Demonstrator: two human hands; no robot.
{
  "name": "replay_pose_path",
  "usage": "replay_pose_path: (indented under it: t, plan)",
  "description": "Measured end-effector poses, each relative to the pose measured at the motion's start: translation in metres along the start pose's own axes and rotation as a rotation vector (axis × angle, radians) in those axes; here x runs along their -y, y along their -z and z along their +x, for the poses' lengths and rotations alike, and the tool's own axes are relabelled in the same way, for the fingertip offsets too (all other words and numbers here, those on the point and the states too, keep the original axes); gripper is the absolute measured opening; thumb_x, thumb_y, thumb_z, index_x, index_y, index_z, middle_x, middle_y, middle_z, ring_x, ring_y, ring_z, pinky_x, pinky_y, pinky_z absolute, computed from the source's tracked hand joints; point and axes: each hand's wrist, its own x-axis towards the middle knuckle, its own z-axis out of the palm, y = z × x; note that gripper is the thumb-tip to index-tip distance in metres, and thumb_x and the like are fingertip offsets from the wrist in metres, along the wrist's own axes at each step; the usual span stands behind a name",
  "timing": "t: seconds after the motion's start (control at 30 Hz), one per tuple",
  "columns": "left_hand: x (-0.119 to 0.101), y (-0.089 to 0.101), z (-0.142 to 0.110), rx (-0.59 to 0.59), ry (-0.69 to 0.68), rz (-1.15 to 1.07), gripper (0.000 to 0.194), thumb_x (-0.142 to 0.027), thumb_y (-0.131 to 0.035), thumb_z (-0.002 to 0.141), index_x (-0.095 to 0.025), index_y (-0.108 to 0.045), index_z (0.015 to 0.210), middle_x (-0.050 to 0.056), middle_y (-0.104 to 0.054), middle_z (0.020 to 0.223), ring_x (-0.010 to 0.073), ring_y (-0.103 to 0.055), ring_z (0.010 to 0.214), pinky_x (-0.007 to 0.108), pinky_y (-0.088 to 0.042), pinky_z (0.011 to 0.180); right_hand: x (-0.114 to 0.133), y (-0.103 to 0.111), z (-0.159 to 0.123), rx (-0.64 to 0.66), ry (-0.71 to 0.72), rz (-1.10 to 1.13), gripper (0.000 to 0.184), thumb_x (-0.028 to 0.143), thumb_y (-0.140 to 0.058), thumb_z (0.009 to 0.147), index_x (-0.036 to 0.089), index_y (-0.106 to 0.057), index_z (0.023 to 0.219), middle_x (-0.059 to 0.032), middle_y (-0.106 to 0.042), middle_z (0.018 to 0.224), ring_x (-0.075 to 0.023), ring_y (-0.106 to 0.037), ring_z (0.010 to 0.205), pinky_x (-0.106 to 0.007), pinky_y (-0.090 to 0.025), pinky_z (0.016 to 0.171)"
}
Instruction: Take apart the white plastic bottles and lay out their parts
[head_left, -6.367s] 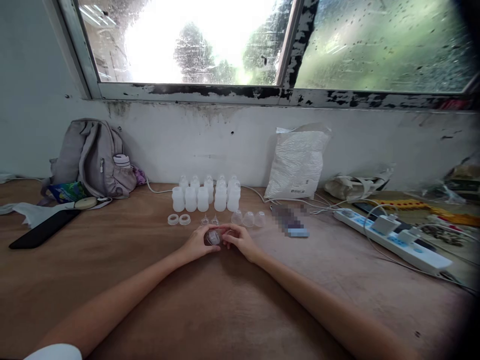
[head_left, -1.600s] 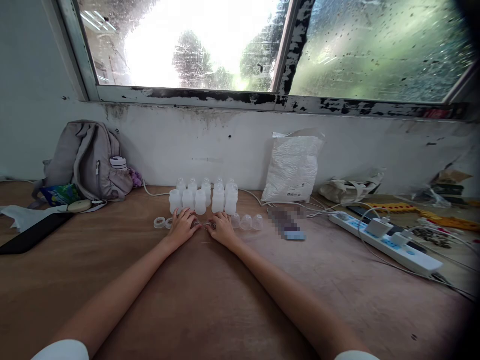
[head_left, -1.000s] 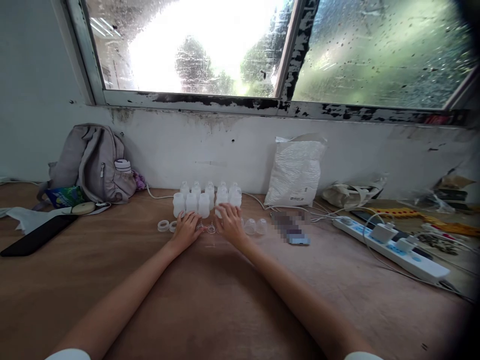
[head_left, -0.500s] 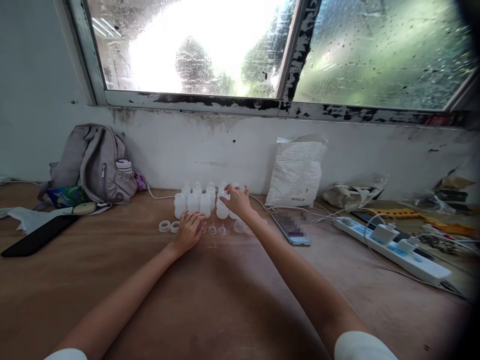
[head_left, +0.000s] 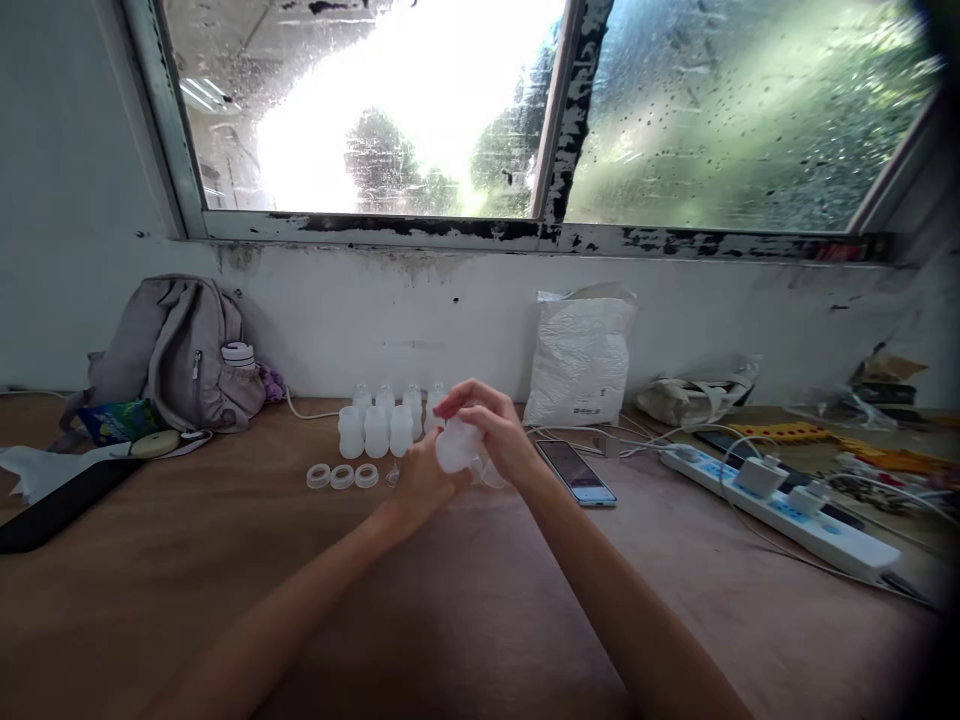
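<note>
Both my hands meet around a translucent white baby bottle (head_left: 459, 446), held tilted above the table with its rounded base towards me. My left hand (head_left: 421, 480) grips its left side, the fingers partly hidden. From above and the right, my right hand (head_left: 499, 430) curls its fingers over the bottle. Behind and left of them stand several more white bottles (head_left: 376, 431) in a row, with clear-topped pieces (head_left: 412, 400) behind. Three white screw rings (head_left: 342, 477) lie in front. A clear teat (head_left: 393, 474) shows beside my left hand, and a clear cap (head_left: 491, 474) under my right wrist.
A phone (head_left: 576, 472) and a power strip (head_left: 780, 510) with cables lie to the right. Against the wall stand a white plastic bag (head_left: 577, 360) and a grey backpack (head_left: 187, 350). A black flat case (head_left: 67, 505) is on the left.
My right hand has taken a bottle from the row and brought it nearer. My left hand has moved right from the small parts and joined it on the bottle. The view has tilted up slightly.
</note>
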Motion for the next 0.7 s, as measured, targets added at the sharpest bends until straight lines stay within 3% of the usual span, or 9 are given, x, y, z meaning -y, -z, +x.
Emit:
replay_pose_path:
  t: [0.13, 0.23, 0.3, 0.4, 0.53, 0.63, 0.7]
  plan:
    - [0.008, -0.008, -0.012, 0.156, 0.126, -0.419, 0.024, -0.009, -0.061, 0.05, -0.018, -0.049, 0.068, -0.003, -0.051, 0.063, 0.0128, -0.046, 0.06, 0.024, -0.036, 0.052, -0.018, -0.015, -0.004, -0.095, -0.074, 0.009, 0.009, 0.022, -0.06, 0.063, 0.019, -0.058, 0.071, 0.0047, -0.051, 0.051, -0.0102, -0.051, 0.046, -0.02, -0.037, 0.045]
    - [0.011, -0.006, -0.019, 0.331, 0.168, -0.565, 0.01, -0.01, -0.056, 0.051, -0.015, -0.049, 0.057, 0.0, -0.051, 0.056, 0.0127, -0.048, 0.054, 0.025, -0.038, 0.051, -0.031, -0.016, -0.002, -0.054, -0.214, 0.168, 0.021, 0.02, -0.06, 0.06, 0.021, -0.058, 0.081, 0.0073, -0.047, 0.046, -0.011, -0.052, 0.042, -0.02, -0.037, 0.041]
    - [0.012, -0.004, -0.02, 0.429, 0.201, -0.652, 0.006, -0.013, -0.053, 0.053, -0.014, -0.051, 0.059, 0.001, -0.053, 0.055, 0.0132, -0.049, 0.052, 0.026, -0.039, 0.049, -0.034, -0.014, -0.001, -0.018, -0.29, 0.268, 0.02, 0.02, -0.06, 0.059, 0.02, -0.058, 0.079, 0.007, -0.049, 0.044, -0.0119, -0.053, 0.042, -0.021, -0.038, 0.041]
    - [0.014, 0.001, -0.018, 0.565, 0.262, -0.773, 0.017, -0.016, -0.051, 0.053, -0.013, -0.052, 0.069, 0.001, -0.054, 0.056, 0.0137, -0.051, 0.048, 0.027, -0.039, 0.047, -0.034, -0.01, 0.0, -0.003, -0.329, 0.356, 0.017, 0.019, -0.06, 0.059, 0.019, -0.058, 0.076, 0.0056, -0.052, 0.044, -0.0123, -0.054, 0.043, -0.022, -0.042, 0.045]
    - [0.024, 0.004, -0.016, 0.93, 0.42, -1.144, 0.026, -0.017, -0.05, 0.047, -0.014, -0.052, 0.073, -0.002, -0.052, 0.052, 0.0125, -0.051, 0.046, 0.026, -0.041, 0.047, -0.031, -0.011, 0.0, 0.024, -0.337, 0.519, 0.018, 0.017, -0.059, 0.06, 0.02, -0.057, 0.078, 0.0069, -0.05, 0.042, -0.0106, -0.05, 0.04, -0.025, -0.045, 0.049]
    - [0.034, 0.0, -0.023, 1.124, 0.465, -1.23, 0.026, -0.017, -0.053, 0.045, -0.013, -0.052, 0.071, -0.001, -0.051, 0.05, 0.0125, -0.051, 0.046, 0.026, -0.042, 0.048, -0.031, -0.006, 0.005, -0.056, -0.337, 0.635, 0.019, 0.017, -0.058, 0.061, 0.02, -0.056, 0.079, 0.008, -0.048, 0.044, -0.0091, -0.048, 0.041, -0.025, -0.047, 0.052]
    - [0.041, -0.007, -0.031, 1.165, 0.475, -1.149, 0.027, -0.015, -0.054, 0.046, -0.012, -0.054, 0.073, 0.0, -0.054, 0.052, 0.0135, -0.052, 0.048, 0.028, -0.043, 0.049, -0.03, 0.004, 0.009, -0.161, -0.323, 0.665, 0.019, 0.019, -0.057, 0.061, 0.021, -0.056, 0.081, 0.008, -0.049, 0.047, -0.0089, -0.05, 0.045, -0.024, -0.048, 0.056]
